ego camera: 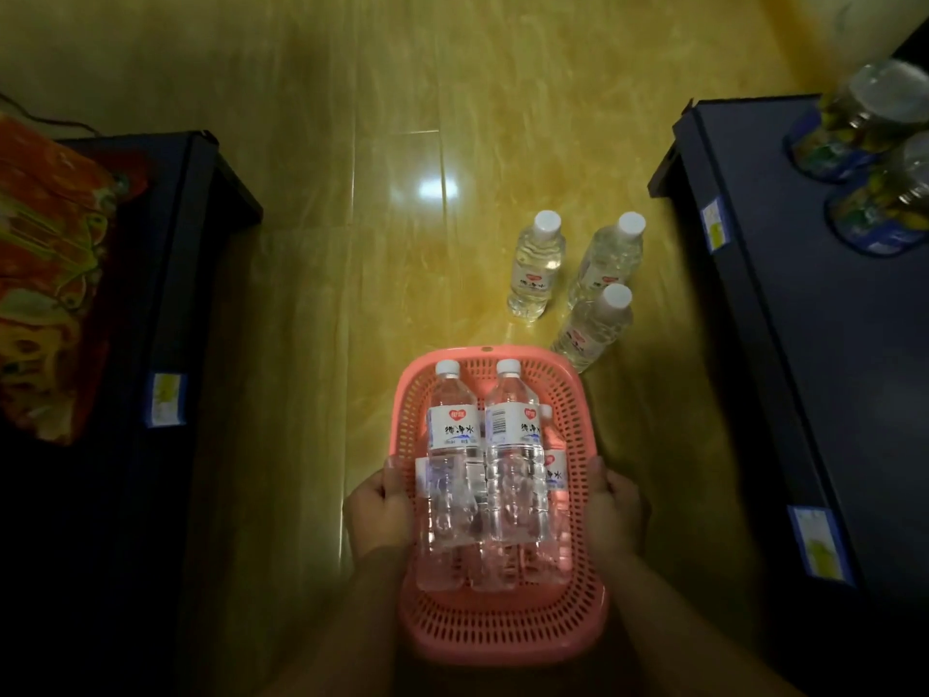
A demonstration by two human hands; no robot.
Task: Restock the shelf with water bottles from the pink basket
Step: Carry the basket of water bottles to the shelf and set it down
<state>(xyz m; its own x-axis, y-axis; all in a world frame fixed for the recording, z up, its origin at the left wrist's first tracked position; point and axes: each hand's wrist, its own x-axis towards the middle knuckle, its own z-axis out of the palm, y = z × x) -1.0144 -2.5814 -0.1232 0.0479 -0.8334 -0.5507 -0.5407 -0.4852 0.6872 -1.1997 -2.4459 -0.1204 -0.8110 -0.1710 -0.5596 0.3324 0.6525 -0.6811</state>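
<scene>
the person holds the pink basket (502,631) by its two long sides, above the floor (352,294) between two dark shelf units. the left hand (379,510) grips the left rim with the thumb hooked over the edge and the other fingers out of sight beneath; the right hand (616,505) does the same on the right rim. the water bottles in the basket (482,475) lie on their sides in a loose stack, caps pointing away from the person, two on top and more underneath, how many cannot be told. the step in hand looks like carrying the load toward a shelf, and doing it well means keeping the basket level, since the round bottles on top could roll against each other or over the low rim if it tips. setting it down on the floor close to the target shelf, clear of the three standing bottles (578,289) just beyond its far edge, would free both hands for placing. those three stand upright in a tight group with white caps, and a careless swing of the basket could knock them over. the right shelf (804,344) has a flat dark top with two bottles (864,158) near its far corner and price tags along its front edge, so it seems the likely place to restock. the left shelf (201,294) holds orange packaged goods (45,274). the floor is glossy yellow tile showing a bright glare spot, likely slippery for a bottle set down in haste. the room is dim.
</scene>
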